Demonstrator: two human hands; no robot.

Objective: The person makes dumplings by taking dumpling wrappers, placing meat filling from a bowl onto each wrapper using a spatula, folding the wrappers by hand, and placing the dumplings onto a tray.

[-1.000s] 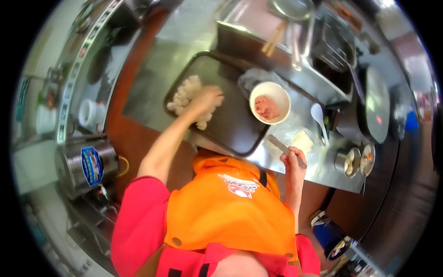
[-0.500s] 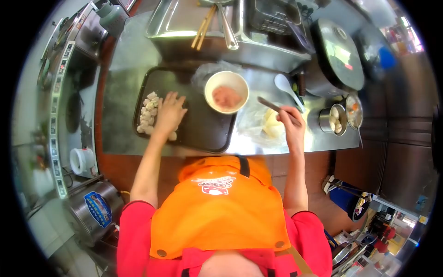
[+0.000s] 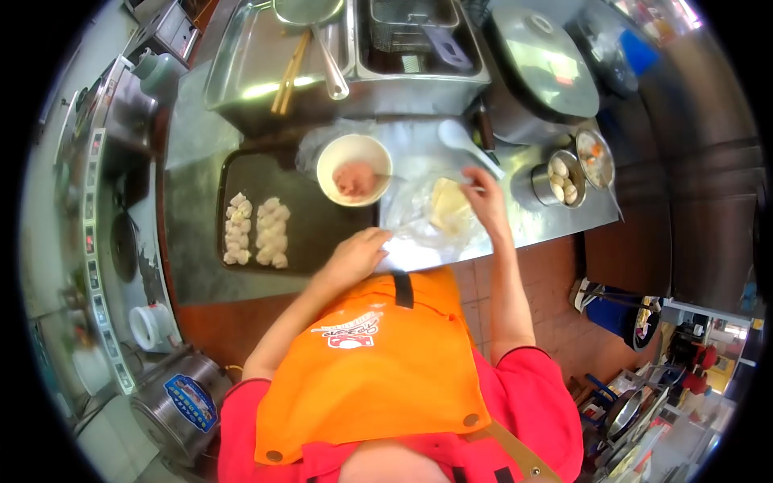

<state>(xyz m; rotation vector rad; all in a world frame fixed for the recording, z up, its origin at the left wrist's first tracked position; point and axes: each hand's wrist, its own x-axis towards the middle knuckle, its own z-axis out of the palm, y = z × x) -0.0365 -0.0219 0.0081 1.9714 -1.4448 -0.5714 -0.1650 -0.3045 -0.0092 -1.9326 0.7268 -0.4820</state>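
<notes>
My left hand (image 3: pixel 359 256) is at the front right corner of the dark tray (image 3: pixel 314 235), its fingers together at the edge of a clear plastic sheet (image 3: pixel 412 229); what they pinch is hidden. My right hand (image 3: pixel 481 191) is above the right side of a pale yellow stack of thin sheets (image 3: pixel 449 206), thumb and fingers slightly apart, nothing visible between them. Two rows of small whitish folded pieces, a left row (image 3: pixel 237 229) and a right row (image 3: pixel 272 232), lie on the tray. A white bowl (image 3: pixel 328 158) with pink minced filling (image 3: pixel 354 179) stands at the tray's back right.
A white spoon (image 3: pixel 463 141) lies behind the stack. To the right are a metal pot of pale round items (image 3: pixel 562 179) and a bowl with orange bits (image 3: pixel 596 157). Behind stand a metal fryer (image 3: pixel 419 90), wooden chopsticks (image 3: pixel 290 74) and a large lidded pot (image 3: pixel 541 60).
My left hand has left the folded pieces and moved right to the tray's corner, uncovering two rows. The flat stick is no longer visible in my right hand, which has opened near the stack.
</notes>
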